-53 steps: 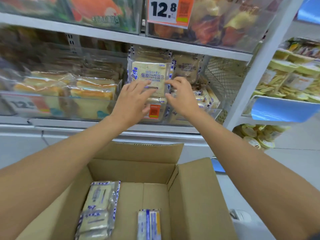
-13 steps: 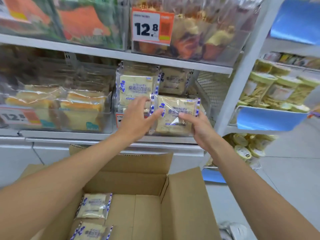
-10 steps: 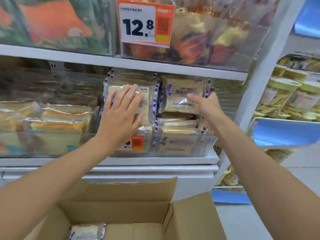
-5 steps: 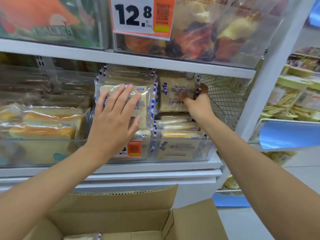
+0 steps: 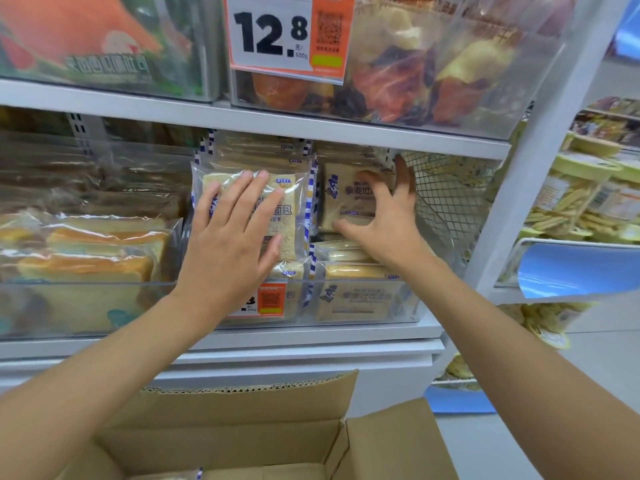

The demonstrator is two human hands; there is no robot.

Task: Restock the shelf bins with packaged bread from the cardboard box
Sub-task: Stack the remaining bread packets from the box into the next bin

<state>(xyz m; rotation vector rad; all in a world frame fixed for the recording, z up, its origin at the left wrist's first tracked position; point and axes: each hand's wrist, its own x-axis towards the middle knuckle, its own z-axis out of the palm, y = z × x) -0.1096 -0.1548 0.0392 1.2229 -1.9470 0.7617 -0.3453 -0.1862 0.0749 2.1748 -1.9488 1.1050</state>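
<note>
Here, a white metal shelving unit (image 5: 277, 124) fills most of the view, its middle shelf carrying clear plastic bins. Below it, an open brown cardboard box (image 5: 263, 441) is seen at the bottom edge, with only the corner of one packet (image 5: 194, 474) showing inside.

The clear plastic shelf bin (image 5: 363, 306) holding the task's bread is found at the right end of the middle shelf, beside a white wire mesh panel (image 5: 446, 195). Two columns of clear-wrapped, blue-trimmed bread packets are stacked in it. To the left, a neighbouring clear bin of orange-crusted sliced loaves (image 5: 86, 268) is seen.

On the shelf above, a large white and orange price tag (image 5: 287, 32) reading 12.8 is fixed to another clear bin.

The left hand (image 5: 232, 244) is laid flat and spread wide against the upright packet of pale sliced bread (image 5: 291, 216) at the front of the left column; the palm and fingers are pressed on its face, and nothing is gripped. The right hand (image 5: 384, 220) is spread over the upright bread packet with dark printed lettering (image 5: 343, 199) atop the right column, the thumb set at the packet's lower edge and the fingers reaching past its right side near the mesh; the packet is touched rather than enclosed, and the hand is kept loosely open.

A small orange and white label (image 5: 266, 301) is partly seen on the bin front, under the left wrist.
</note>
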